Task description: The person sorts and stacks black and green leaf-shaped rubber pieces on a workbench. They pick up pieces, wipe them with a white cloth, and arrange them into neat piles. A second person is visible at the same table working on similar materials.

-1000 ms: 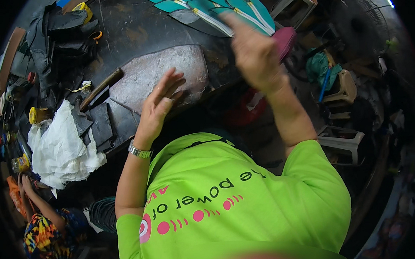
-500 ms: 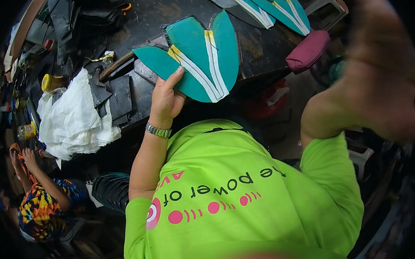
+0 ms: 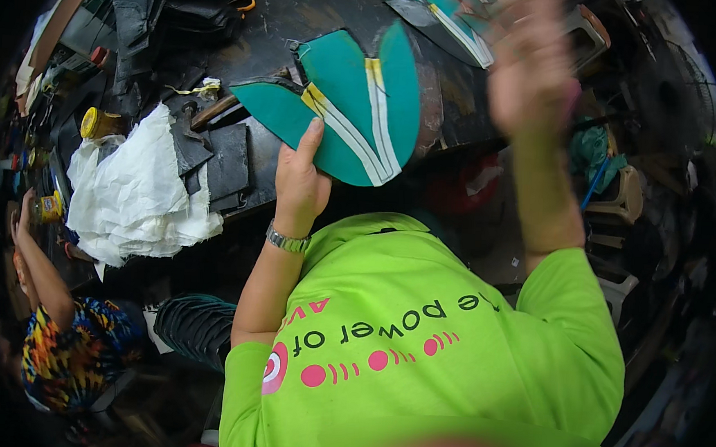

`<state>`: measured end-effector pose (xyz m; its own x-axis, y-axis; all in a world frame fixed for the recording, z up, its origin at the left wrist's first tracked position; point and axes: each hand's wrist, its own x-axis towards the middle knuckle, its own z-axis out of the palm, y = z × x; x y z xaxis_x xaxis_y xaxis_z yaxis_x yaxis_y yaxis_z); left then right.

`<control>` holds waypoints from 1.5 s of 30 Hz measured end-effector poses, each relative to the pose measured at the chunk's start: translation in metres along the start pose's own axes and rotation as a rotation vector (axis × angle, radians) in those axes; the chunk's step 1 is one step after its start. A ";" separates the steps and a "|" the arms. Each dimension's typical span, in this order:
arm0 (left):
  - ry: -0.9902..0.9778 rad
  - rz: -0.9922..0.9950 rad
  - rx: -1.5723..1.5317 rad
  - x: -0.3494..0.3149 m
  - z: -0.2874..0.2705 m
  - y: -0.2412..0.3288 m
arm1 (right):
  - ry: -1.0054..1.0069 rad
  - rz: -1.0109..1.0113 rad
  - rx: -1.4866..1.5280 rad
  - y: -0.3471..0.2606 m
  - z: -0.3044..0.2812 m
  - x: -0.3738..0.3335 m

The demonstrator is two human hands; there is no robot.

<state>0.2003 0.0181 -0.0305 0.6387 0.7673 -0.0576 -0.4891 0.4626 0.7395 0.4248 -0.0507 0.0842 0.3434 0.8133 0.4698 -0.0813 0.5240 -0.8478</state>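
My left hand point(image 3: 301, 183) pinches the lower left edge of a green flat leather-like piece point(image 3: 341, 71), thumb on top. The piece is lobed, with black-edged notches, and two white strips point(image 3: 361, 146) with yellow ends meet in a V at its lower edge. It is held just over the table's near edge. My right hand point(image 3: 533, 70) is raised at the right side of the table, smeared by motion, so its fingers cannot be read. Beneath and beside it lie similar green pieces point(image 3: 455, 37) with white strips, partly hidden by it.
A dark worktable point(image 3: 306, 3) carries black scraps point(image 3: 182, 16), crumpled white sheets point(image 3: 150, 198), a wooden handle point(image 3: 215, 110) and a yellow-lidded jar point(image 3: 100, 123). At lower left sits a co-worker in a colourful shirt point(image 3: 80, 346). Plastic stools point(image 3: 622, 195) stand at right.
My right hand has swung from the far right, in toward the green pieces at the table's back right, covering the maroon pouch. My left hand still holds its piece; the view has shifted slightly.
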 end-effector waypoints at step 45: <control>0.144 0.255 0.510 0.028 -0.035 0.007 | -0.041 0.280 -0.903 0.041 -0.099 -0.027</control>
<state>0.1941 0.0586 -0.0499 0.4337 0.8954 0.1006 -0.2468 0.0106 0.9690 0.5054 -0.0759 0.0121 0.3870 0.8970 0.2137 0.6052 -0.0722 -0.7928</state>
